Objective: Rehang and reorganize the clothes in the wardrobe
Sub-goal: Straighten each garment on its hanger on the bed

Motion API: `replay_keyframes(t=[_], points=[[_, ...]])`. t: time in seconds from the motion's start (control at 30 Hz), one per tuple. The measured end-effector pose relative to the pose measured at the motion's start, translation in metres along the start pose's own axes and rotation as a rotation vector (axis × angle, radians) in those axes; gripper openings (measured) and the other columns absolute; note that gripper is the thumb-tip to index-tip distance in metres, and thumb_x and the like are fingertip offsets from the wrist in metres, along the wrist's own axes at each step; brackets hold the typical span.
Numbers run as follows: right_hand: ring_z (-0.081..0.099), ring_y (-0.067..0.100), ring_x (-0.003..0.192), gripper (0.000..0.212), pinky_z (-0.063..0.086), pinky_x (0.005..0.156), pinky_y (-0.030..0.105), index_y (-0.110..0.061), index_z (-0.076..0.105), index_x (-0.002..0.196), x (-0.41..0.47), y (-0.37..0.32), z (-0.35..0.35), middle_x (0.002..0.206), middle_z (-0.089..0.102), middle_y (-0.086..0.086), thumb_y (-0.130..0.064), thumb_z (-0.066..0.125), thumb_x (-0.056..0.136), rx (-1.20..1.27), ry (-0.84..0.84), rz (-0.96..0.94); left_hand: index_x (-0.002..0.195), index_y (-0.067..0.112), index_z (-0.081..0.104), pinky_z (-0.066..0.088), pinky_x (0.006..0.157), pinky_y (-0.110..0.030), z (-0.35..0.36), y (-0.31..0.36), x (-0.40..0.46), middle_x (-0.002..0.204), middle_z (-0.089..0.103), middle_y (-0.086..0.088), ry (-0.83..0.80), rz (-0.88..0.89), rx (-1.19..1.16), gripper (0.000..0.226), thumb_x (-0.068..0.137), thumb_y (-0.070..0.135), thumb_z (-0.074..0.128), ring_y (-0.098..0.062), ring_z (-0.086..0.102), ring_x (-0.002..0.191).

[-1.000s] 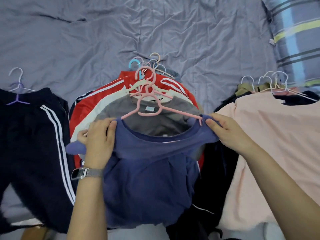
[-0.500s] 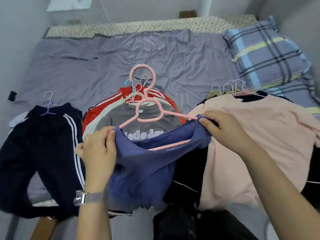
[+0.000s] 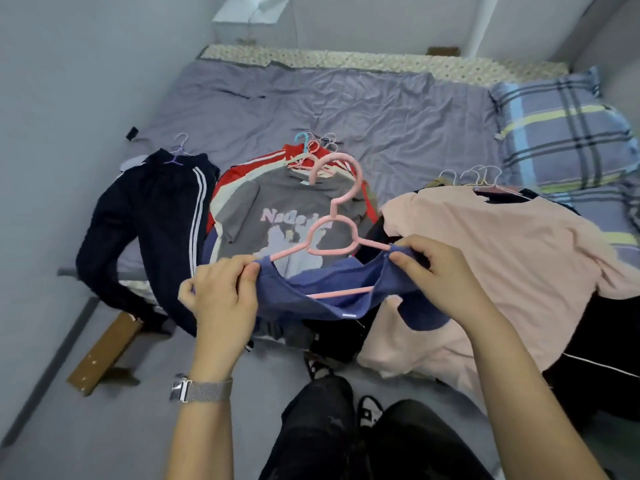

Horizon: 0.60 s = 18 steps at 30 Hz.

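Head view: the blue shirt (image 3: 322, 292) on its pink hanger (image 3: 334, 233) has been lifted clear of the bed pile, left hand (image 3: 221, 292) and right hand (image 3: 440, 275) each pinching a shoulder, apparently ready for the wardrobe.

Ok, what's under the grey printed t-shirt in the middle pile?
Under the grey printed t-shirt, cream and red garments fan out at its left, with several hanger hooks bunched at the top. How many garments are stacked, and what lies lowest, is covered.
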State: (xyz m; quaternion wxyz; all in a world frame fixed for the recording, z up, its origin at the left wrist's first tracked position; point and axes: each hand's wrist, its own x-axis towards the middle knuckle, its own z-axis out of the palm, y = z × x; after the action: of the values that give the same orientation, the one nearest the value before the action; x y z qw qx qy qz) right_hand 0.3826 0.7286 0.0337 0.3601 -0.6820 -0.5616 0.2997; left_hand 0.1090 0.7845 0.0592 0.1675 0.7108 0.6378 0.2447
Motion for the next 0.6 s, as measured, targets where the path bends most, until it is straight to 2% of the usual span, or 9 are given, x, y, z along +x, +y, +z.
replay_keyframes(t=[0.1,0.17,0.33,0.5,0.6], points=[[0.058,-0.002,0.085,0.019,0.039,0.072,0.009,-0.034,0.067,0.089,-0.019,-0.015,-0.001,0.088,0.068,-0.020,-0.017,0.060,0.092,0.047,-0.029,-0.031,0.092,0.032,0.065,0.018,0.087,-0.034,-0.027,-0.008,-0.026,0.087,0.061,0.014,0.059,-0.060,0.006,0.032,0.089,0.034,0.033,-0.016,0.046,0.100],[0.057,-0.003,0.083,0.021,0.039,0.069,0.009,-0.034,0.068,0.087,-0.025,-0.029,0.003,0.087,0.067,-0.023,-0.016,0.060,0.091,0.097,-0.035,-0.035,0.094,0.030,0.066,0.022,0.091,-0.040,-0.048,-0.011,-0.038,0.088,0.063,0.011,0.093,-0.078,0.007,0.034,0.089,0.035,0.033,-0.018,0.048,0.100],[0.060,0.008,0.085,0.011,0.047,0.076,0.029,-0.027,0.068,0.091,-0.025,-0.073,0.018,0.087,0.068,-0.014,-0.023,0.058,0.091,0.031,-0.025,-0.144,0.095,0.035,0.064,0.026,0.090,-0.044,-0.088,-0.026,-0.060,0.091,0.063,0.014,0.211,-0.105,0.011,0.029,0.094,0.034,0.035,-0.016,0.052,0.097],[0.060,0.010,0.089,0.015,0.048,0.080,0.032,-0.037,0.065,0.088,-0.021,-0.112,0.047,0.088,0.068,-0.017,-0.023,0.060,0.090,0.047,-0.032,-0.239,0.097,0.033,0.063,0.017,0.086,-0.031,-0.121,-0.050,-0.077,0.093,0.058,0.017,0.324,-0.169,0.000,0.026,0.096,0.028,0.038,-0.007,0.041,0.097],[0.059,0.014,0.088,0.010,0.048,0.082,0.039,-0.034,0.066,0.089,-0.022,-0.137,0.081,0.086,0.068,-0.012,-0.030,0.058,0.089,0.014,-0.034,-0.286,0.099,0.034,0.063,0.021,0.090,-0.035,-0.146,-0.078,-0.086,0.094,0.057,0.017,0.347,-0.210,-0.012,0.030,0.093,0.033,0.034,-0.006,0.040,0.097]])
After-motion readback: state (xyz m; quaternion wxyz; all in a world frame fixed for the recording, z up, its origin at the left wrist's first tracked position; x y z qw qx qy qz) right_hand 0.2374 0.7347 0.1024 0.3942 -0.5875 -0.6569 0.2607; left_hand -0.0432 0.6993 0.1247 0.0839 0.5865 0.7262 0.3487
